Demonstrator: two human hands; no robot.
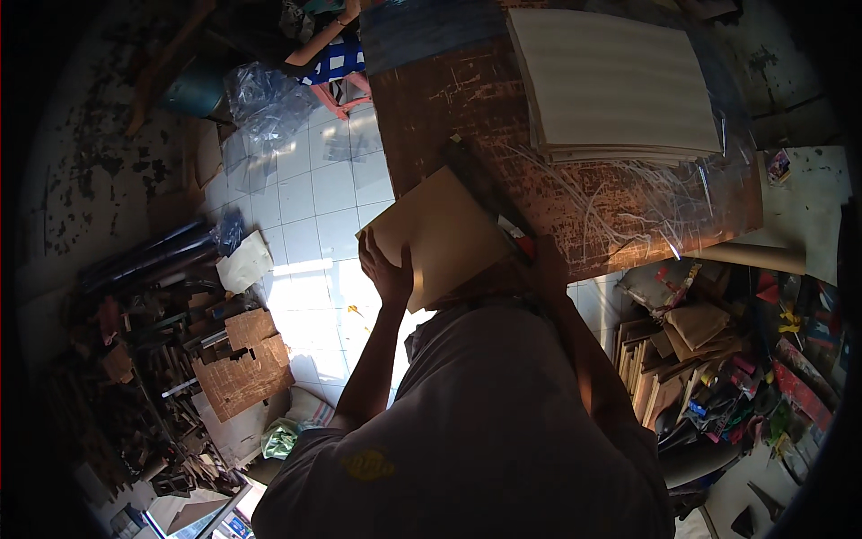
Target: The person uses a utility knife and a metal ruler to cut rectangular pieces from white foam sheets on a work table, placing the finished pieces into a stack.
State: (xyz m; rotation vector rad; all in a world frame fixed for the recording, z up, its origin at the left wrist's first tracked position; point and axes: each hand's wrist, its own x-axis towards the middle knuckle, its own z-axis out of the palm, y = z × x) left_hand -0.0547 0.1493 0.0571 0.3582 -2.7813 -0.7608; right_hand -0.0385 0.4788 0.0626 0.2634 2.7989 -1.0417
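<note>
A tan rectangular sheet lies at the centre of the frame, set askew on the worn brown table, its left corner sticking out past the table's edge over the white tiles. The left hand is on that overhanging part, thumb lying across the upper face and fingers at the left edge; whether they curl underneath in a pinch or only press from above, I cannot tell. Right of centre, the right hand is in shadow but appears closed around a red-handled tool with a pale blade-like part, just beside the sheet's right edge and a long dark bar. By its look the sheet is thin board — light for its spread, stiff enough to hold flat beyond the table, yet likely to crease if bent hard at a corner. Its smooth face may slide under a light touch, so a broad palm well in from the edge should steady it better than fingertips; for lifting, the overhanging left side offers room for thumb above and fingers below. Pale sheets of similar form lie in a stack at the upper right, with thin pale strips scattered below them.
</note>
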